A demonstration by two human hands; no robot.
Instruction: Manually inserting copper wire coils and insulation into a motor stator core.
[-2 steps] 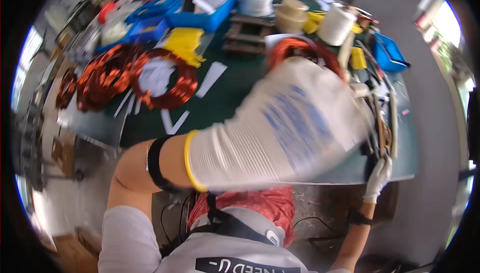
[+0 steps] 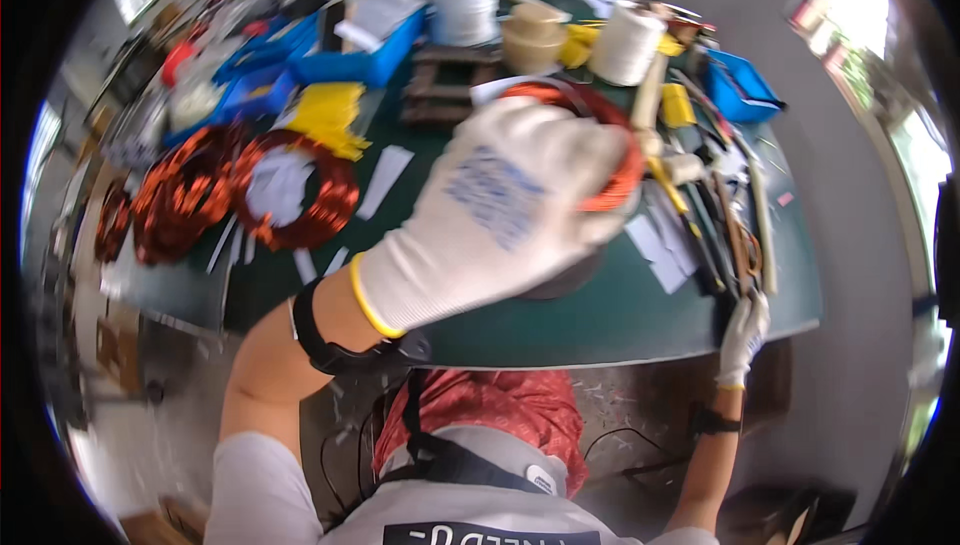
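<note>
My left hand, in a white knit glove with a yellow cuff, is raised close to the camera and blurred, with its fingers curled. Its fingertips overlap an orange copper wire coil on the green table. Whether it grips the coil is unclear. A black band sits on that wrist. My right hand, also gloved, rests on the table's front right edge beside long thin tools, with nothing visible in it.
Copper coils and white paper strips lie at the left. Yellow ties, blue bins, white spools and a tape roll crowd the back. The floor lies below the table's front edge.
My left hand has drawn slightly to the left, uncovering more of the copper coil's right side. My right hand has stayed at the table edge.
</note>
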